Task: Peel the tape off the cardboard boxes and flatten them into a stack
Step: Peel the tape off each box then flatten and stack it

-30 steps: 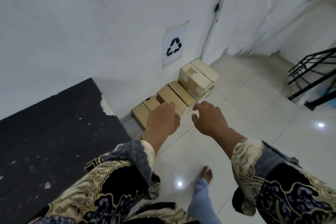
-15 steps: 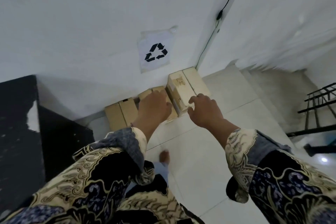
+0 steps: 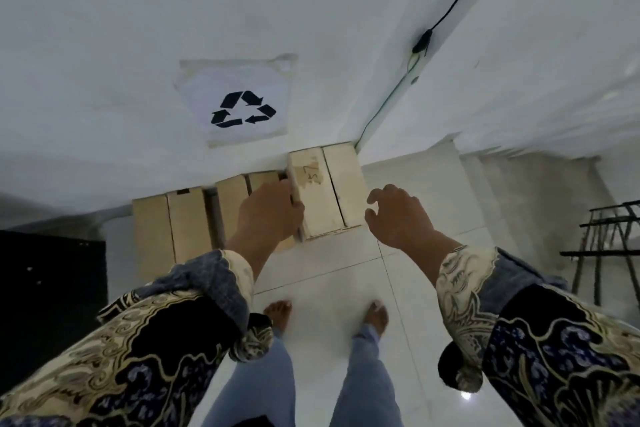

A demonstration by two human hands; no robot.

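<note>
White tiled floor [image 3: 346, 274]; left hand [image 3: 268, 215] gripping tallest box [image 3: 322, 194], right hand [image 3: 398, 218] spread beside it.

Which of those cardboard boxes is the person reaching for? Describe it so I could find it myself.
Find the recycling sign on the white wall; a row of cardboard boxes lies on the floor below it. The tallest box is at the right end, by the corner. It alone has handwriting on top, and the left hand touches its side.
</note>
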